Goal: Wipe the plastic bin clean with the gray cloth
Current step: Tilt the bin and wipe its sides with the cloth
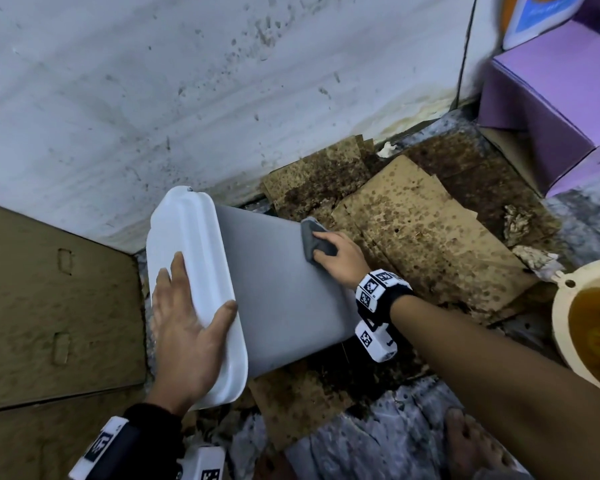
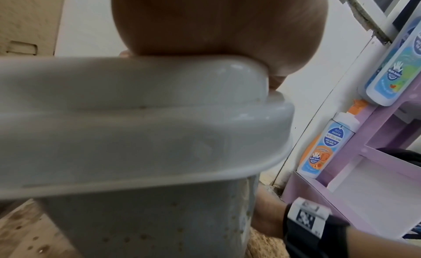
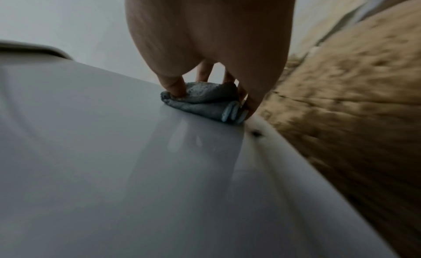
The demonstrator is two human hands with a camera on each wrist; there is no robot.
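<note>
Head view: plastic bin point(image 1: 284, 289) tipped over on stained cardboard point(image 1: 430, 230), just beside wall point(image 1: 153, 98). Left hand point(image 1: 184, 323) flat on white lid point(image 1: 194, 230), fingers point(image 1: 180, 271) straight, thumb at lid rim, steadying. Right hand point(image 1: 340, 261) fingers curled round folded gray cloth point(image 1: 310, 237), pressing it on bin's gray side at edge nearest wall. Bin likely light, hollow, stiff. Glossy side looks slippery, may slide under push. Best hold: lid rim. Cloth soft, bunches easily.

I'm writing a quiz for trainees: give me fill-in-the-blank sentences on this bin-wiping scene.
The right hand holds the gray ____ on the bin's side.
The left hand rests on the bin's white ____.
Stained ____ lies under the bin.
Missing: cloth; lid; cardboard.
</note>
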